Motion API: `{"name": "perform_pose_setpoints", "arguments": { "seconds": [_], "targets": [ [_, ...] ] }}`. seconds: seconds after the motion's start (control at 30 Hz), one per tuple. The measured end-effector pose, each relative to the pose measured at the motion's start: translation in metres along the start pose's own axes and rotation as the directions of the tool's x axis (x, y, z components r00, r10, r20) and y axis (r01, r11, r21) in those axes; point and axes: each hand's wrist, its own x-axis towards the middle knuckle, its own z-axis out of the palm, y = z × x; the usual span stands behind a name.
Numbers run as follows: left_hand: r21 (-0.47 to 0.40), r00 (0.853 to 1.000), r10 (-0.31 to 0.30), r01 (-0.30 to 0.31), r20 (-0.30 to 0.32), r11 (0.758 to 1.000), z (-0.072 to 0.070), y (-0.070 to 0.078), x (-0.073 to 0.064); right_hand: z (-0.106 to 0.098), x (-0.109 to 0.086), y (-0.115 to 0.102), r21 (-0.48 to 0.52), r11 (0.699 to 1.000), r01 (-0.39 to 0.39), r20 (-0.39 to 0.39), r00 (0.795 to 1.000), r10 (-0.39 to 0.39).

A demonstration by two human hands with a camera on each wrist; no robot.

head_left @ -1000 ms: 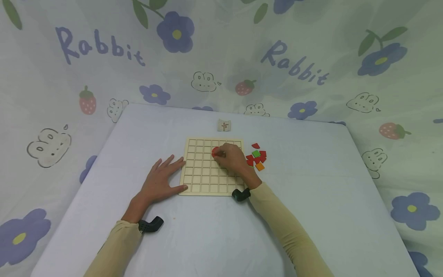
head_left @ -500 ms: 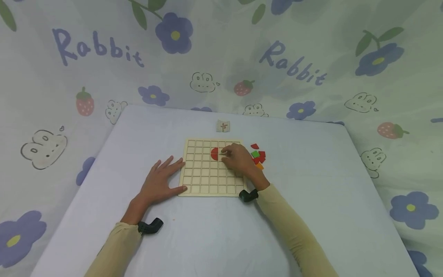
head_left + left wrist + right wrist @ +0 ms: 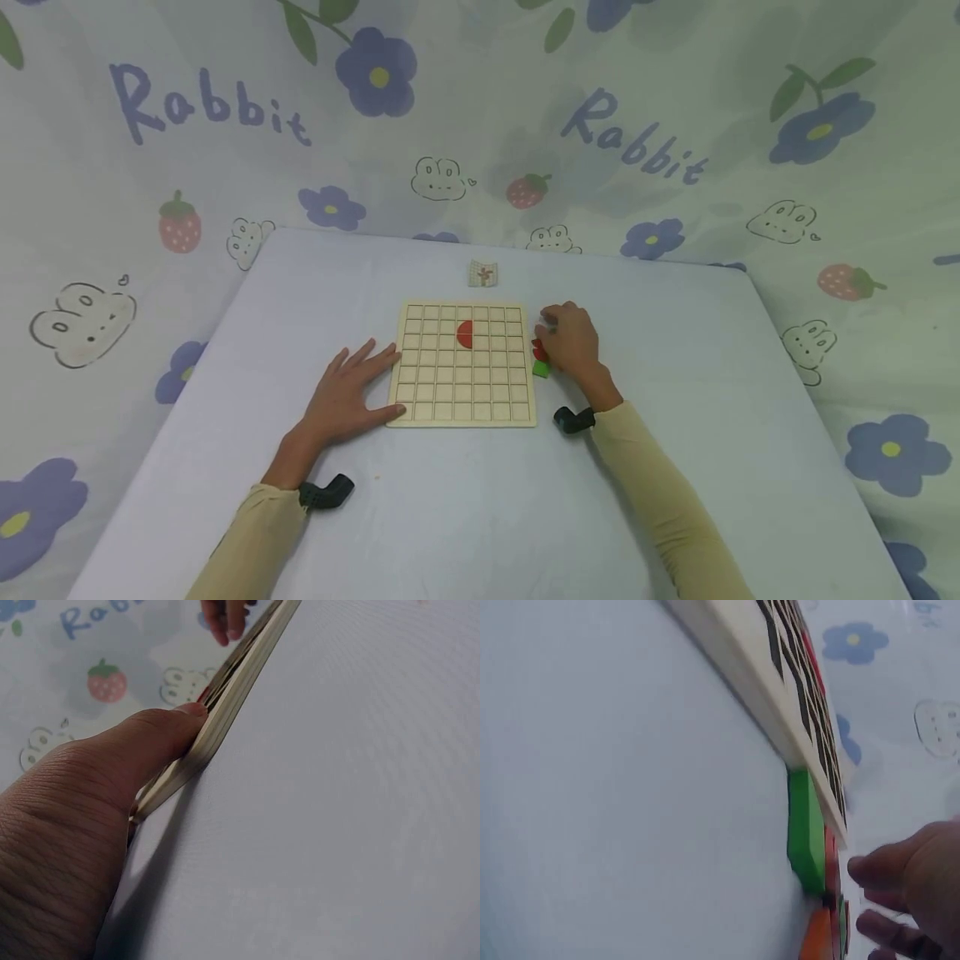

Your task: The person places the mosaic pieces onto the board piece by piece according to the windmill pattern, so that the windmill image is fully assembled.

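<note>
One wooden board [image 3: 444, 393], marked in seven columns and seven rows, lies at the centre of the head view. Two red quarter-round pieces [image 3: 465, 327] sit in its upper middle, together making a half disc. Two hands flank the board. At centre left, the left hand [image 3: 345, 394] has its fingers spread and grasps nothing; its thumb rests on the board's lower left corner and its fingertips reach the left edge. Right of centre, the right hand [image 3: 573, 340] is over loose pieces, thumb and forefinger bent and apart, with nothing visible between them. Beside it show one green piece [image 3: 541, 369] and some red [image 3: 539, 352]; the right wrist view adds one orange piece [image 3: 817, 937] at its bottom edge. The hand hides the pile's full count. One small card [image 3: 483, 274] lies above the board.
</note>
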Motion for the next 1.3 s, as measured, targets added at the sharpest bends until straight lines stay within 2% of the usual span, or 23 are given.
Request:
{"name": "perform_pose_setpoints", "arguments": {
  "seconds": [0.1,0.2,0.4,0.63,0.8,0.9,1.13,1.3],
  "targets": [
    [0.002,1.0,-0.004,0.004,0.0,1.0,0.0,0.0,0.0,-0.004,0.002,0.007,-0.048,0.996,-0.08,-0.016,0.997,0.079],
    [0.001,1.0,-0.01,0.01,0.007,1.0,0.001,-0.001,-0.001,-0.005,0.004,0.01,-0.067,0.99,-0.123,-0.001,0.992,0.123],
    [-0.019,1.0,-0.011,0.012,0.021,1.0,0.002,-0.002,-0.002,-0.003,0.009,0.008,-0.06,0.987,-0.152,0.027,0.988,0.154],
    [-0.016,0.999,-0.013,0.014,0.033,1.0,0.002,-0.002,-0.001,-0.002,0.011,-0.002,0.105,0.986,-0.128,0.007,0.992,0.128],
    [-0.011,1.0,-0.006,0.006,0.027,1.0,0.001,-0.003,0.0,0.003,0.008,-0.008,0.247,0.968,-0.033,-0.03,0.999,0.041],
    [-0.004,1.0,-0.003,0.003,0.022,1.0,0.0,-0.003,0.001,0.007,0.007,-0.011,0.306,0.952,0.012,-0.026,1.0,-0.005],
    [-0.002,1.0,-0.003,0.003,0.026,1.0,-0.001,-0.004,0.001,0.013,0.006,-0.024,0.455,0.89,0.028,0.014,0.999,-0.039],
    [0.004,1.0,0.002,-0.002,0.018,1.0,-0.004,-0.004,0.002,0.017,0.008,-0.034,0.5,0.864,0.054,0.054,0.994,-0.093]
  ]
}}
